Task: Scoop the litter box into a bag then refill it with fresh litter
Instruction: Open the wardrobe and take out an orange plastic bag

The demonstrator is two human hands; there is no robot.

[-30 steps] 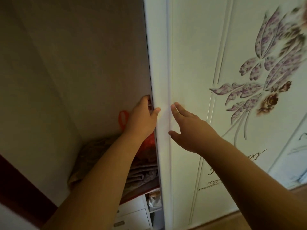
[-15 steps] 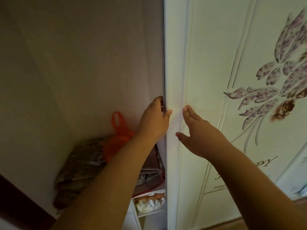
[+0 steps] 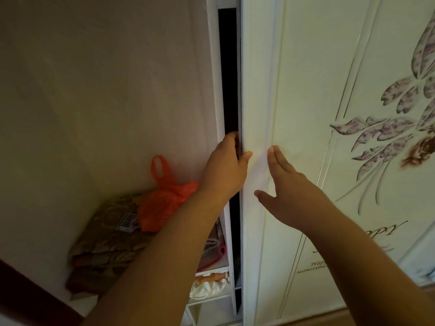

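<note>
An orange plastic bag [image 3: 162, 203] lay on folded patterned bedding [image 3: 110, 245] inside the wardrobe. The left hand [image 3: 224, 169] gripped the edge of the sliding door [image 3: 303, 90], fingers curled behind it. The right hand [image 3: 286, 184] was open, fingertips against the door face. No litter box was in view.

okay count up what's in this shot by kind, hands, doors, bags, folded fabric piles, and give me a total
Hands: 2, the left hand gripping the door edge and the right hand flat on the door
Sliding doors: 1, the flowered door
Orange bags: 1, the orange bag
Folded fabric piles: 1, the patterned fabric pile
Total: 5
</note>
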